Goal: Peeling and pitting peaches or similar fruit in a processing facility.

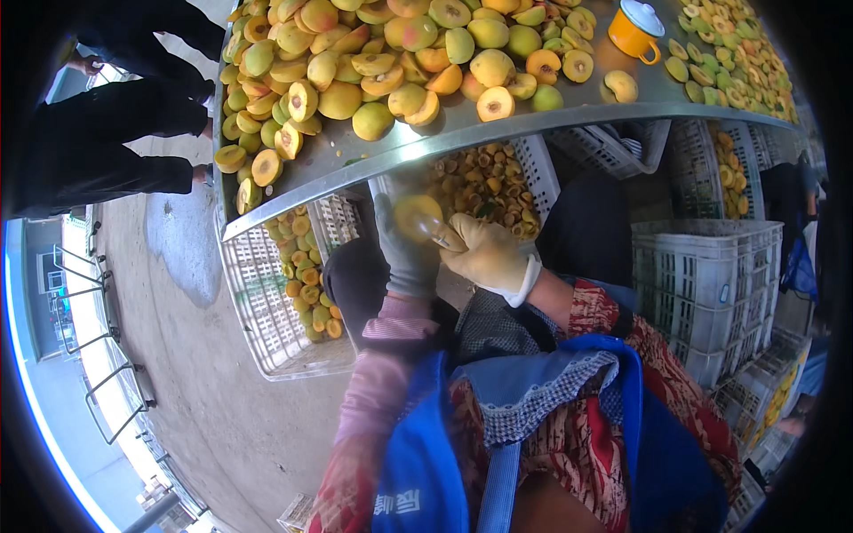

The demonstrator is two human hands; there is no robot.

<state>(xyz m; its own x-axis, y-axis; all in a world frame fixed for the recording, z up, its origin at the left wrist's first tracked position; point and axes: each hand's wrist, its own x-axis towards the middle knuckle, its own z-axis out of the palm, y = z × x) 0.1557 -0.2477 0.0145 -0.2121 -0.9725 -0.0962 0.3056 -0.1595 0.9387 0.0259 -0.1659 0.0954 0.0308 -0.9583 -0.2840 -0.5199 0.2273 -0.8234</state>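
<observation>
My left hand, in a grey glove, holds a yellow peach half just below the metal table's front edge. The fruit is blurred. My right hand, in a pale yellow glove, grips the handle of a small metal tool, perhaps a pitting spoon, whose tip is at the fruit. Beneath and beyond my hands a white plastic crate holds many small fruit pieces. Halved and whole peaches are heaped on the metal table above my hands.
An orange enamel mug with a lid stands on the table beside more fruit halves. A white crate of halves stands at lower left, stacked white crates at right. People in dark trousers stand at upper left.
</observation>
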